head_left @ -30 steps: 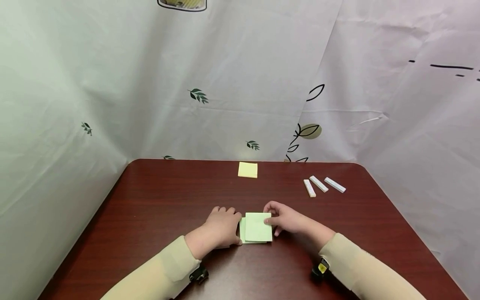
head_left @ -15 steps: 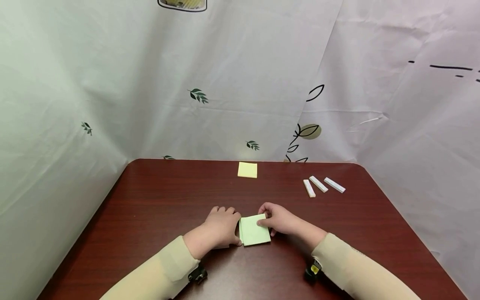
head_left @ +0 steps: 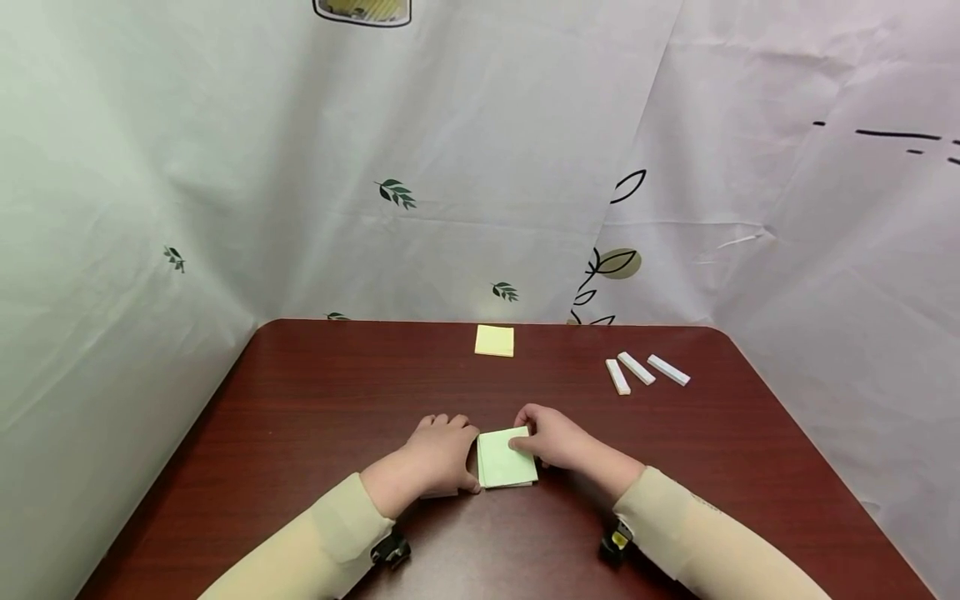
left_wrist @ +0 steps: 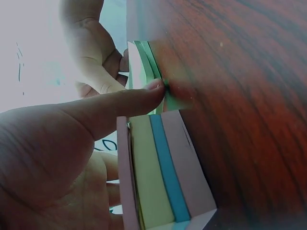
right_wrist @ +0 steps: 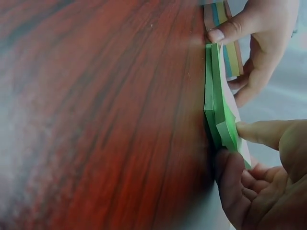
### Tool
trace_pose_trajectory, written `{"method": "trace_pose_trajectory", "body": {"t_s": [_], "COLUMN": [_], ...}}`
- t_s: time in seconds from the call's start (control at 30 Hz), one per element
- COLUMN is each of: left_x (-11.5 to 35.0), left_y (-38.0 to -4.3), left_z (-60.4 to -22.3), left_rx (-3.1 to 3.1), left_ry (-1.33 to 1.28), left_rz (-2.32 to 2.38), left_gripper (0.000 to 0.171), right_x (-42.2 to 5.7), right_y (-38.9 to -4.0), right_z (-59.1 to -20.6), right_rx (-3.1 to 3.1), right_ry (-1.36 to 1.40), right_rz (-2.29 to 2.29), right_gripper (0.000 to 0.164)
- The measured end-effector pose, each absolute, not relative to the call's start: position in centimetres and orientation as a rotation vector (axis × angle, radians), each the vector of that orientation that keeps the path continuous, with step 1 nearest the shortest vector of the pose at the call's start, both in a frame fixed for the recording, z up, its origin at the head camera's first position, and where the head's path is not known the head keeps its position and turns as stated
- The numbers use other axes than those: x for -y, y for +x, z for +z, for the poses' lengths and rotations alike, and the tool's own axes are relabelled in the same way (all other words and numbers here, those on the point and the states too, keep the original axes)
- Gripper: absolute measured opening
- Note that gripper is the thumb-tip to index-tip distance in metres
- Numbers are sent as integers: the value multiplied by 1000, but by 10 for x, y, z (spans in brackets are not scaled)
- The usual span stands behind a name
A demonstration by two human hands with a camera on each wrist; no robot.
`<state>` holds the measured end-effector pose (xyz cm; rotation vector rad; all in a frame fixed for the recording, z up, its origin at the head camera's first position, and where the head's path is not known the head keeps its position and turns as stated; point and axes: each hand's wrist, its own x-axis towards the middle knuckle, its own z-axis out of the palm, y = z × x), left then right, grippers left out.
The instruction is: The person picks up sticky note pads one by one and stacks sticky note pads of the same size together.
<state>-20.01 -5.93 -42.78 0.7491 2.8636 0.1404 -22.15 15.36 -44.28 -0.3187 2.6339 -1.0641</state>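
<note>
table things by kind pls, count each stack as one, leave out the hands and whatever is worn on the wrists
Green paper stack: 1
Multicoloured paper stack: 1
Yellow square: 1
White bars: 3
Total: 6

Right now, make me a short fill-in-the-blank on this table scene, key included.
The right hand pinches a pad coloured ____.
On the table, the lone block near the far edge is coloured ____.
White sticks nearby number ____.
The multicoloured stack sits beside the ____ hand.
Missing words: green; yellow; three; left.
</note>
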Motion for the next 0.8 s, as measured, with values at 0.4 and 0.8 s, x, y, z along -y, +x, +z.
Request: {"method": "trace_pose_trajectory", "body": {"t_s": [0.4,0.8], "left_x": [58,59], "left_y": [-198,-199], "left_z": [-424,-425], "left_rx": [-2883,-2873], "left_ry": [753,735], "left_rz": [139,141], "left_gripper": [68,69], "right_x": [-150,-149], "right_y": [-221,-221], "right_z": [-441,-444], "right_rx": [-2813,-2821], "right_ry": [-450,-461], "right_rz": [-748,-690], "right_gripper": [20,20]}}
